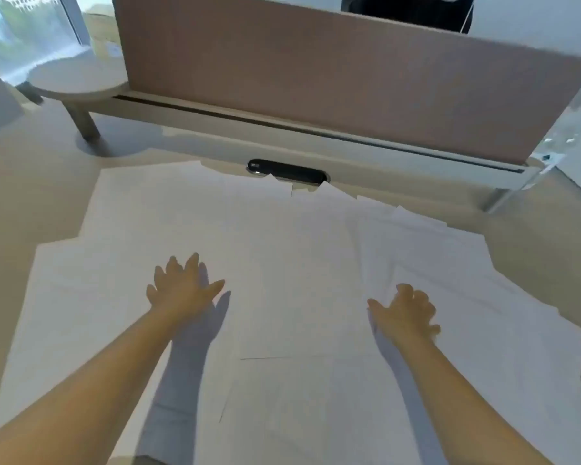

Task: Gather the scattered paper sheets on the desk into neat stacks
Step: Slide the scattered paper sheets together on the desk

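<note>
Reaching out over the spread, we are right at the opening of the gathering step: the white paper sheets [282, 263] lie fanned and overlapping across most of the desk [31, 182], from the near edge up to the dark cable grommet [287, 170] below the pinkish divider screen [316, 78], and nothing looks squared into a stack yet. Our left hand [182, 286] is spread wide, fingers straight and splayed, holding nothing; its shadow falls just beside it on the paper, so we cannot tell whether it hovers or lightly touches. Our right hand [406, 313] is over the rumpled sheets on the right side, fingers loosely bent and thumb out; whether it presses the paper or only hangs above it is unclear, but nothing appears pinched. The next move, we judge, calls for flat palms sweeping the outer sheets inward toward the middle, gently, since loose sheets slide and buckle easily.
</note>
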A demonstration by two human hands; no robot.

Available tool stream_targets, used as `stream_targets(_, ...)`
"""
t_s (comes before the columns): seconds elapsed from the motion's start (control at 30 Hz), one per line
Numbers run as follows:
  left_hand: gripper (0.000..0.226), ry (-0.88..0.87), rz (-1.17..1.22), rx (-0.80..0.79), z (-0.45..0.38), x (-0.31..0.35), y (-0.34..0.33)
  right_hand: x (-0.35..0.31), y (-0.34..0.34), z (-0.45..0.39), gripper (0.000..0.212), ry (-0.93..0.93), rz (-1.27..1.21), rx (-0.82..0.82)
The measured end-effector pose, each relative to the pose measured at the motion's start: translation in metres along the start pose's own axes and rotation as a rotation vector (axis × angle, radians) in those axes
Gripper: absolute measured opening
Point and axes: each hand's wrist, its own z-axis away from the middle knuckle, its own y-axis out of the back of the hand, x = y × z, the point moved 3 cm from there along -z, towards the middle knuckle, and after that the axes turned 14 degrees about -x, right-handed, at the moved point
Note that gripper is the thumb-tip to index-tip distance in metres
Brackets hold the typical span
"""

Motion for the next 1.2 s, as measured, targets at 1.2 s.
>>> stream_targets(1.2, 0.060, 0.288, 0.179, 0.122, -0.001, -0.021, -0.009, 0.002, -0.019, -0.016, 0.063, -0.224, -0.080, -0.015)
